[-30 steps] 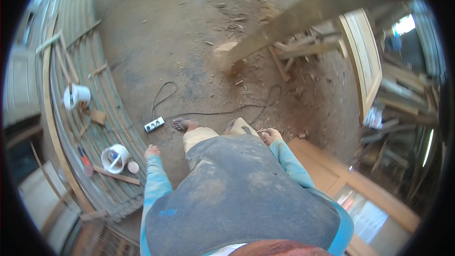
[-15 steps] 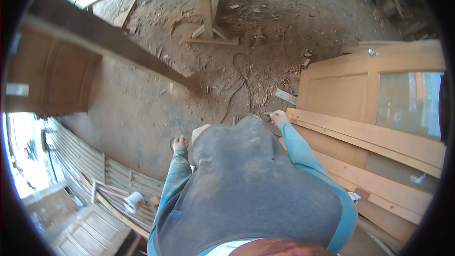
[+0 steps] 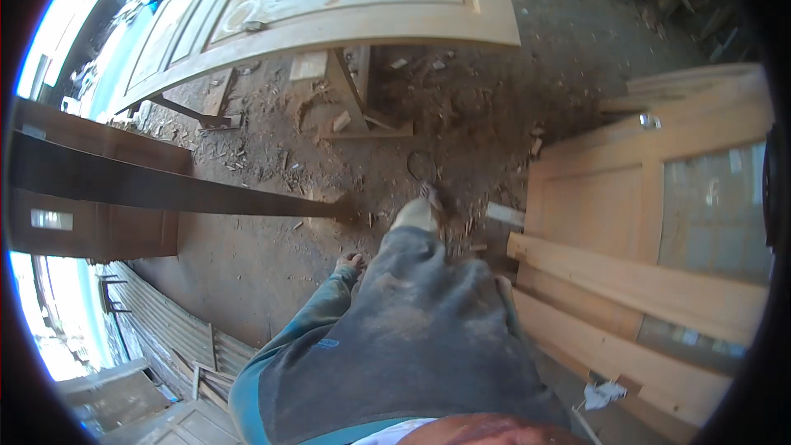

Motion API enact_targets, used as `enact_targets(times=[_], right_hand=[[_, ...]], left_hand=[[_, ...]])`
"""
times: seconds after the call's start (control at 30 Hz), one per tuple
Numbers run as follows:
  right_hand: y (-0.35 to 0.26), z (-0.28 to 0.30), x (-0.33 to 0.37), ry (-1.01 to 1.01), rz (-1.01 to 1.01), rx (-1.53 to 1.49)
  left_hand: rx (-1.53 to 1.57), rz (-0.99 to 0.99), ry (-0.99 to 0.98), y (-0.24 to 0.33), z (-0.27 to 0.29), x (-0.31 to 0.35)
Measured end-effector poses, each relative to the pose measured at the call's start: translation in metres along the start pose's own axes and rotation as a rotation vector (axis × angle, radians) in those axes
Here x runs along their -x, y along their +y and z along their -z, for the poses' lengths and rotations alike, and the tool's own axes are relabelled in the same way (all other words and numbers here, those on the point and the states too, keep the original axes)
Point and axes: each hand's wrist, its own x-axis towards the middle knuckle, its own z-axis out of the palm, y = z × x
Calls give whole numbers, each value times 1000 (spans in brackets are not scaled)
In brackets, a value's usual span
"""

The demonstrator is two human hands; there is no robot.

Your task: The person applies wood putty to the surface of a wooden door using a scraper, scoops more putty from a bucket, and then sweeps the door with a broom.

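My left hand [image 3: 352, 261] hangs beside my left thigh, fingers curled in. It is small in view, and what lies inside the fingers, if anything, cannot be made out. Only a sliver of my right hand [image 3: 503, 283] shows past the edge of my dark, dusty shirt [image 3: 395, 321]. Its fingers are hidden, close to the planks at my right. Nearest to it are a long wooden plank [image 3: 634, 280] and a second plank [image 3: 610, 342], both lying across a panelled door with glass [image 3: 589, 206]. One of my feet [image 3: 430, 194] is forward on the dirt floor.
Ahead, a large pale wooden door [image 3: 346, 21] lies flat on a trestle [image 3: 350, 99]. A dark post [image 3: 181, 185] juts in from the left, by a brown panelled door [image 3: 99, 227]. Wood scraps and a cable loop [image 3: 421, 166] litter the ground. Corrugated sheeting [image 3: 169, 313] is lower left.
I have stepped forward, and the door on the trestle looms larger. My right hand, earlier visible beside the planks with a finger or thin piece jutting out, has swung back behind my shirt.
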Motion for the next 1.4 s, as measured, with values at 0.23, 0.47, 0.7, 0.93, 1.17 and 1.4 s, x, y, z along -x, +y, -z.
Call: enact_targets(times=[0.23,0.47,0.7,0.93,1.17,1.4], right_hand=[[-59,79,-201,-27,-699,-607],[-45,147,-410,-309,-69,186],[-30,196,-545,-602,-198,392],[88,183,-733,-329,252,383],[-176,417,-804,-31,588,-172],[-225,461,-887,33,1045,-210]], left_hand=[[106,29,59,67,-19,-99],[544,-14,-84,279,-60,-142],[1009,-134,-210,517,-86,-136],[1079,-448,339,626,-138,-157],[1141,-278,532,615,-147,-127],[953,-148,841,614,-147,-143]])
